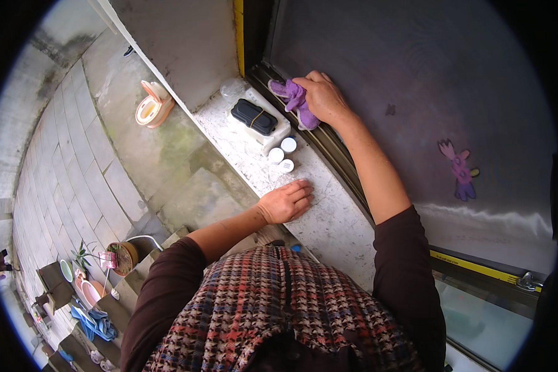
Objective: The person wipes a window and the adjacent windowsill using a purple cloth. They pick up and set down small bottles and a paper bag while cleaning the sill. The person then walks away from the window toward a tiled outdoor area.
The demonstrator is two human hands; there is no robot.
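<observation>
A purple cloth point(297, 100) is bunched in my right hand point(324, 96), pressed against the dark window track point(328, 142) at the foot of a window screen point(400, 69). My left hand point(287, 202) rests on the pale stone sill point(335, 218) with its fingers curled and nothing visible in it; its palm is hidden. Just beyond that hand stand several small white-capped containers point(286, 165). Past them, a black box with a rubber band point(254, 117) lies on top of a white plastic container point(279, 132), beside a crumpled clear plastic bag point(232, 89).
A wall point(181, 46) closes the sill's far end. Below the sill on the left lie a concrete yard, a child's potty point(154, 104), a potted plant point(123, 258), basins point(92, 292) and blue cloth point(95, 323). A metal catch point(529, 282) sits on the yellow-edged frame at right.
</observation>
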